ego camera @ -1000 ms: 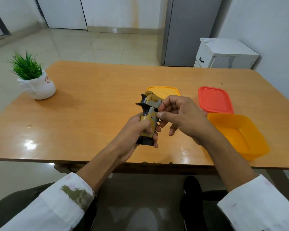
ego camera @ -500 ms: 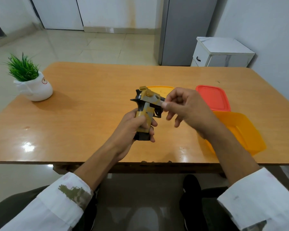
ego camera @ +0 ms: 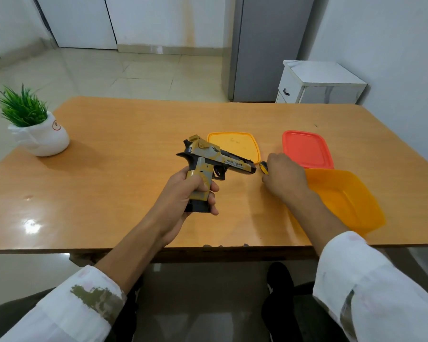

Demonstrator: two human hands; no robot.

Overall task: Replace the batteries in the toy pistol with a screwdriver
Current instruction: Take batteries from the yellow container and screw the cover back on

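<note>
Right hand [ego camera: 283, 178] has left the tan and black plastic toy pistol [ego camera: 215, 159] and gone down to the wooden worktop [ego camera: 121, 149], curling round a small yellow and black screwdriver [ego camera: 263, 167]. Left hand [ego camera: 183, 196] grips the pistol's handle in the middle of the frame. I think the battery swap has not started yet.

We see a glossy orange-brown wooden table [ego camera: 109, 169] on a pale tiled floor [ego camera: 109, 75]. At its far left stands a white ceramic pot [ego camera: 41, 140] holding a spiky green plant [ego camera: 22, 109]. Near the middle lies a flat yellow plastic lid [ego camera: 232, 143]. To the right of it we find a red plastic lid [ego camera: 305, 149], and just nearer than that an open orange plastic container [ego camera: 351, 201]. Beyond the table stand a small white cabinet [ego camera: 319, 82] and a tall grey cupboard [ego camera: 269, 45].
</note>
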